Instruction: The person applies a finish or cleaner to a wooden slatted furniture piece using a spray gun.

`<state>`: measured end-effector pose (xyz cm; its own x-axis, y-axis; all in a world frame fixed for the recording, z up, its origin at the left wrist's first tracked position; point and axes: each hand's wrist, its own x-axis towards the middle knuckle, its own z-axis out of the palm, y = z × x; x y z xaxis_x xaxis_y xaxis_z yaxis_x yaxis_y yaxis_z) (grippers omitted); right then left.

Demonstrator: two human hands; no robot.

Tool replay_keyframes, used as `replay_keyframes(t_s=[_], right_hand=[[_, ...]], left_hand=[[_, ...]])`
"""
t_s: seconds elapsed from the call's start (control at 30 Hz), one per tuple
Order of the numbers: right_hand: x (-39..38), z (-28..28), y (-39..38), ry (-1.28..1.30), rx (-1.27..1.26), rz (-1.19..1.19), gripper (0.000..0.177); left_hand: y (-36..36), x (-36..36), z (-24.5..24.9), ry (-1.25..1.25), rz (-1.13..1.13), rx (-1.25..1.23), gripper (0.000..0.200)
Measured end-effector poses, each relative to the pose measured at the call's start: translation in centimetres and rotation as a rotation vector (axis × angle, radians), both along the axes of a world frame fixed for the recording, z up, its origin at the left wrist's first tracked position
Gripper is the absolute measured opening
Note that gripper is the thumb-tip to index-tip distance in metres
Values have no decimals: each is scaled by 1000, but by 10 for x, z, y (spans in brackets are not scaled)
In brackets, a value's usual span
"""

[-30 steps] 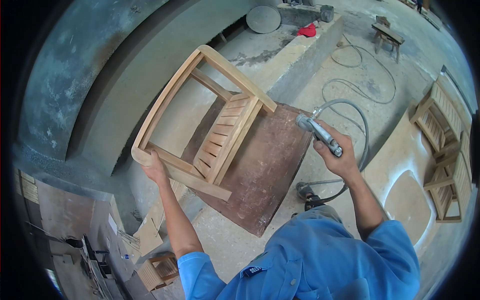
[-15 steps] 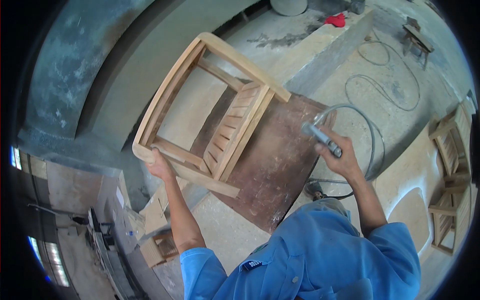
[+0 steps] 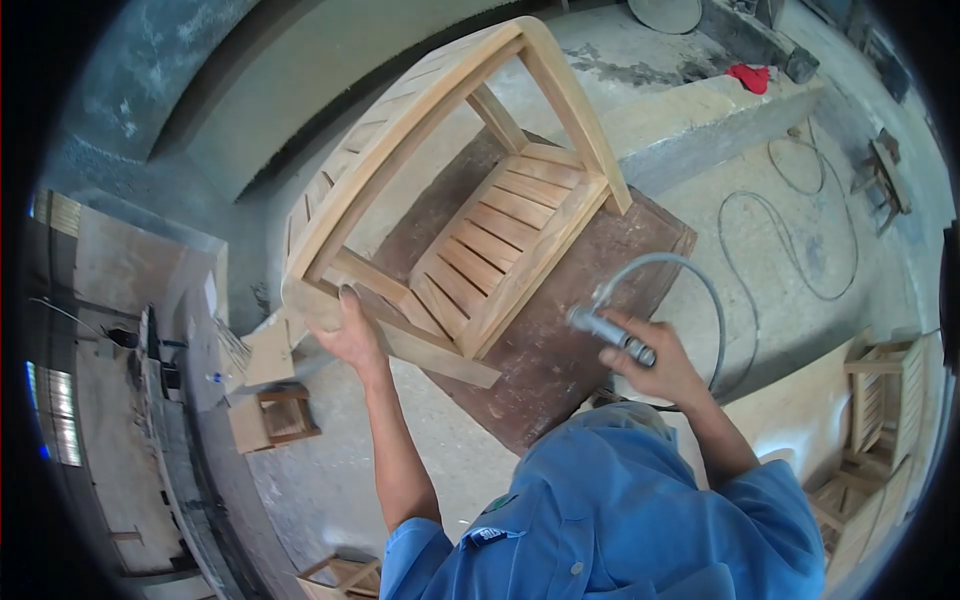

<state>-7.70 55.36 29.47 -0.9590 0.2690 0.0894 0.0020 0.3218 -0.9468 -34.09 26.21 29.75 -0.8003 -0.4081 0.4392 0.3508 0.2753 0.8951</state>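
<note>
My left hand (image 3: 352,335) is closed around the near end of an arm of a pale wooden armchair (image 3: 545,225), fingers partly hidden beneath the wood. The chair stands tilted on a brown, scuffed board (image 3: 640,245), its slatted seat toward me and its slatted back on the far left side. In my right hand (image 3: 657,365) is a grey air gun (image 3: 610,335), its nozzle end pointing toward the chair but apart from it. A grey hose (image 3: 715,300) curves from the gun over the right side of the board.
Coils of hose (image 3: 790,250) lie on the concrete floor to the right. A red cloth (image 3: 748,78) rests on a concrete ledge (image 3: 720,120). Wooden chairs (image 3: 885,395) stand at the right, a small wooden stool (image 3: 275,418) at the left, and another stool (image 3: 882,180) far right.
The chair has turned and tipped so more of its seat slats and back show. My right hand with the air gun has come closer to the chair; the view has shifted too.
</note>
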Motion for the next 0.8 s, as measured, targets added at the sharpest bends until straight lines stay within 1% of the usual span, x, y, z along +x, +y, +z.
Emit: replay_keyframes(t_s=[0.03,0.1,0.13,0.17,0.2,0.23,0.27,0.3,0.37,0.43,0.5,0.53,0.6,0.63,0.7,0.77,0.8], right_hand=[[-3,-3,8,-22,19,6,45],[-6,-7,26,-45,70,-170,45],[-8,-4,35,-90,41,-203,44],[-9,-5,44,-107,55,-207,44],[-9,-11,52,-82,105,-267,44],[-8,-14,60,-54,154,-326,43],[-13,-4,60,-142,110,-365,42],[-14,-7,65,-158,116,-369,42],[-17,-16,68,-98,267,-446,42],[-15,-21,59,-111,280,-437,43],[-8,-26,43,-64,212,-275,44],[-4,-28,33,-76,203,-269,44],[7,-27,4,-179,86,-85,46],[10,-24,-10,-184,80,-80,46],[16,-17,-36,-226,-33,45,47],[21,-23,-53,-181,-42,86,48],[24,-24,-58,-140,-40,124,49]], left_hand=[[2,14,-3,9,-62,75,60],[2,43,-19,9,-101,100,60],[1,58,-27,0,-121,56,60],[1,74,-34,-11,-143,10,60],[2,91,-39,-27,-148,23,60],[3,109,-43,-106,-183,0,57],[2,121,-44,-187,-219,-25,55],[4,134,-49,-203,-225,-20,55],[4,155,-54,-257,-286,-36,53],[1,169,-64,-316,-289,-59,52],[-4,179,-78,-312,-314,-7,50],[2,179,-70,-266,-297,50,50],[-12,171,-78,-310,-298,-1,53],[-18,166,-82,-342,-302,-48,57],[-20,160,-79,-344,-317,-29,60],[-20,158,-72,-278,-343,-78,49],[-23,157,-73,-274,-349,-83,49]])
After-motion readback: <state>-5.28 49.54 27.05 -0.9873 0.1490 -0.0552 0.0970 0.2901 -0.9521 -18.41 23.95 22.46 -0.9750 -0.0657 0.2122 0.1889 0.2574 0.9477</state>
